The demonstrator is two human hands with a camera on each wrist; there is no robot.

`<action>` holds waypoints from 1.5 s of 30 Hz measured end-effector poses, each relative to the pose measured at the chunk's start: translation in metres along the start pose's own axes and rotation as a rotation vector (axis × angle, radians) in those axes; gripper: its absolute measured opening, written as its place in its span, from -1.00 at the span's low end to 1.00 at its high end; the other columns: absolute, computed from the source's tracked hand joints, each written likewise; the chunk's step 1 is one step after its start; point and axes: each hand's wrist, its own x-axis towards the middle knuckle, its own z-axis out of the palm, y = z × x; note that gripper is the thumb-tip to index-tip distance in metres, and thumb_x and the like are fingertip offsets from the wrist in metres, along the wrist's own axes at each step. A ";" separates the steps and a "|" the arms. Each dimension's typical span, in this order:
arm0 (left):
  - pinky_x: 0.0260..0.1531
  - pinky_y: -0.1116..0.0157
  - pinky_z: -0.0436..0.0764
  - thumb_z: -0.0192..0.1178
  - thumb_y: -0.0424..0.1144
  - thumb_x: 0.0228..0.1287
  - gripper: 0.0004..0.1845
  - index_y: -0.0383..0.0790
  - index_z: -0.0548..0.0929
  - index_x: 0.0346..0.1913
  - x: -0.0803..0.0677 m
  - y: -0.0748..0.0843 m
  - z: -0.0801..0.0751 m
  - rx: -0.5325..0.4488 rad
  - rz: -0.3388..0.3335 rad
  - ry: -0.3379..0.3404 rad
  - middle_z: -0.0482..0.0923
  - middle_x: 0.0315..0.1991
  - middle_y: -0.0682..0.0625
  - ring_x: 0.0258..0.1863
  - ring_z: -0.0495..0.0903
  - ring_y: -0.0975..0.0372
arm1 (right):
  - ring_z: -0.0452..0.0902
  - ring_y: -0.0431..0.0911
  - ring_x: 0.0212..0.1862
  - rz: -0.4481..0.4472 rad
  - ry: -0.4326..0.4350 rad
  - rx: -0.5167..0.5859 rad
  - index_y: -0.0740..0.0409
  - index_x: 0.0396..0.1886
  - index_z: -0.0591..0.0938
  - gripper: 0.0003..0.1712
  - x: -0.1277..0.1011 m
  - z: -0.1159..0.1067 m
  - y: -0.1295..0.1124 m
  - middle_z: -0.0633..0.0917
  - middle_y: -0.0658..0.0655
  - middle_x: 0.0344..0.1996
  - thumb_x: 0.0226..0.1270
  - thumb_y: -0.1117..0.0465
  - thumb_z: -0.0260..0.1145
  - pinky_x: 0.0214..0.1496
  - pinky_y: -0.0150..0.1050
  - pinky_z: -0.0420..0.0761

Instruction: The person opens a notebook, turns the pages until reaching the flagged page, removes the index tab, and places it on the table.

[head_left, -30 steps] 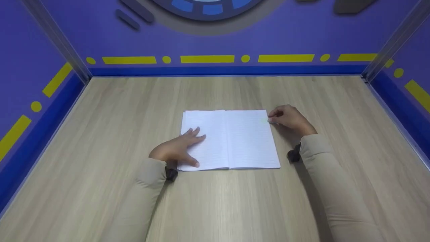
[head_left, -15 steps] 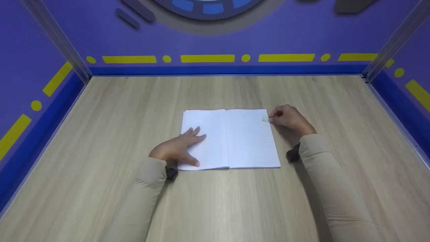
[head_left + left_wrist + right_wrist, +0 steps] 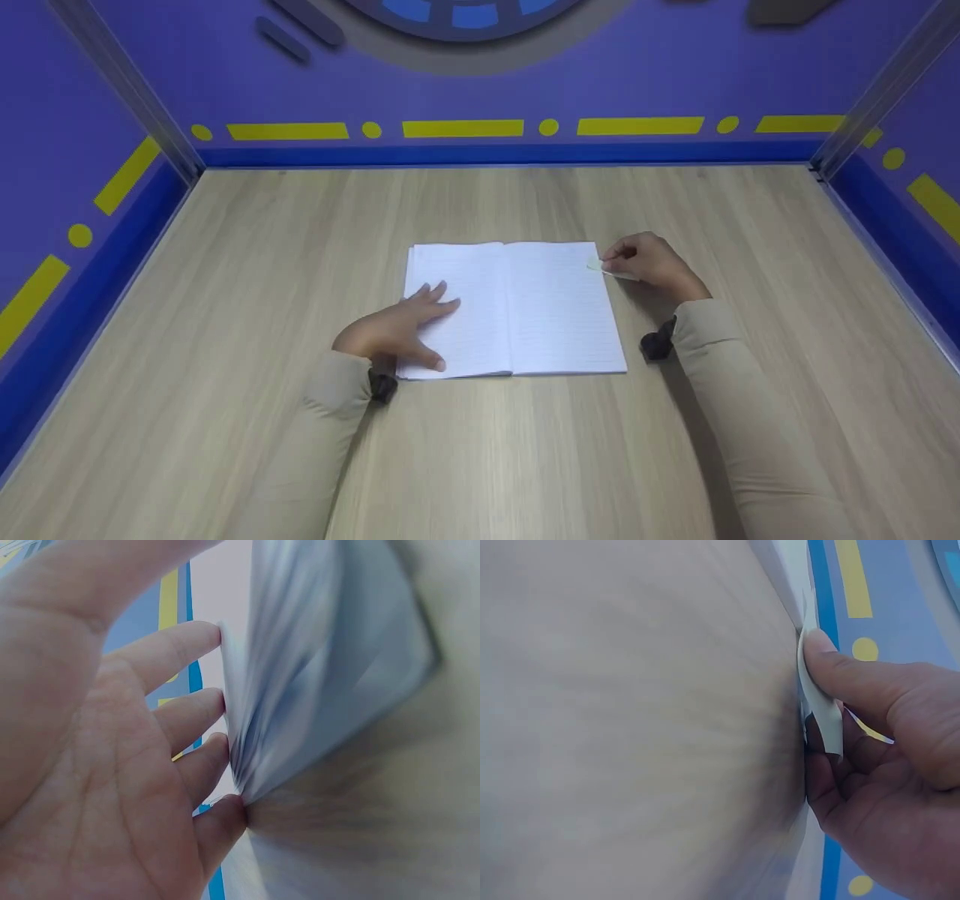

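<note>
Right wrist view shows the right hand (image 3: 885, 765) pinching a paper slip (image 3: 821, 701); left hand (image 3: 397, 330) lies spread flat on the open notebook (image 3: 540, 307).

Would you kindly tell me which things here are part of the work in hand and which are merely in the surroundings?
In use:
- open notebook, pressed flat by the left hand
- small pale slip, pinched by the right hand at the notebook's right edge

Merely there:
- wooden table
- purple walls
</note>
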 end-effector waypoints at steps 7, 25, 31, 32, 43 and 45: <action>0.49 -0.03 -0.21 0.46 -0.16 0.01 0.02 -0.06 0.09 0.50 -0.001 0.001 -0.001 -0.009 -0.003 -0.004 -0.33 0.57 -0.04 0.54 -0.42 0.04 | 0.45 -0.07 -0.17 -0.019 0.011 -0.029 0.28 -0.09 0.68 -0.74 -0.002 -0.004 0.002 0.68 0.22 -0.15 0.32 0.22 0.29 -0.12 -0.33 0.44; 0.49 -0.01 -0.21 0.46 -0.16 0.01 0.01 -0.02 0.10 0.50 -0.001 0.003 0.000 -0.019 -0.034 0.004 -0.33 0.57 0.02 0.54 -0.41 0.07 | 0.43 -0.04 -0.16 0.049 -0.012 -0.052 0.29 -0.09 0.67 -0.72 -0.013 -0.023 0.010 0.65 0.21 -0.15 0.36 0.17 0.26 -0.10 -0.26 0.42; 0.49 -0.03 -0.20 0.45 -0.15 0.02 0.00 -0.03 0.10 0.50 -0.001 0.002 0.000 -0.008 -0.013 0.005 -0.33 0.57 0.01 0.54 -0.42 0.06 | 0.44 -0.04 -0.18 0.062 0.005 -0.057 0.29 -0.11 0.68 -0.76 -0.016 -0.027 0.014 0.66 0.22 -0.16 0.35 0.23 0.26 -0.13 -0.28 0.43; 0.49 -0.02 -0.20 0.45 -0.15 0.02 0.00 -0.03 0.10 0.50 -0.001 0.002 0.000 -0.008 -0.014 0.005 -0.33 0.57 0.01 0.54 -0.42 0.07 | 0.44 -0.04 -0.18 0.067 0.007 -0.060 0.29 -0.11 0.68 -0.76 -0.017 -0.028 0.014 0.66 0.21 -0.16 0.34 0.23 0.26 -0.14 -0.28 0.43; 0.49 -0.03 -0.18 0.46 -0.13 0.01 0.01 0.01 0.10 0.50 -0.001 0.002 0.001 -0.008 -0.032 0.008 -0.33 0.57 0.03 0.55 -0.41 0.08 | 0.44 -0.07 -0.22 0.085 0.016 -0.057 0.26 -0.10 0.68 -0.77 -0.020 -0.028 0.016 0.67 0.20 -0.18 0.34 0.23 0.26 -0.21 -0.30 0.46; 0.49 -0.02 -0.19 0.46 -0.14 0.00 0.02 0.03 0.10 0.50 -0.001 0.002 0.001 -0.014 -0.040 0.008 -0.33 0.57 0.05 0.55 -0.41 0.10 | 0.44 -0.06 -0.22 0.084 0.016 -0.058 0.25 -0.09 0.68 -0.77 -0.020 -0.027 0.015 0.66 0.20 -0.18 0.33 0.23 0.27 -0.22 -0.30 0.46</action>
